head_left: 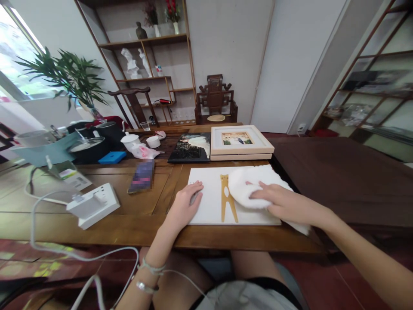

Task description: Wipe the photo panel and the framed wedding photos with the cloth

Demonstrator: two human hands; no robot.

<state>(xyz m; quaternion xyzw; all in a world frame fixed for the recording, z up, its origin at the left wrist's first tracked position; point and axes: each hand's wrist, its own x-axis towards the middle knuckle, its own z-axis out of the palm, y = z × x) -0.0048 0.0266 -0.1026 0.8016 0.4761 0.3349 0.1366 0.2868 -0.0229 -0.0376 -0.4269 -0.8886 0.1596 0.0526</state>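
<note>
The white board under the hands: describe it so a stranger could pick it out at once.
Find the long wooden table; at its near edge lies a flat white board, the left hand resting on its left side, the right hand pressing a white cloth onto it. Unlike the framed picture behind, it bears a long-legged tan cat.

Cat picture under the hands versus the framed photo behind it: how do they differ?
The cat picture is a frameless white panel; the framed photo has a wide pale frame round a small print. The cat picture lies on the wooden table; the framed photo rests on a second frame. The left hand and a white cloth under the right hand touch the cat picture; nothing touches the framed photo. Both lie flat, face up.
</note>
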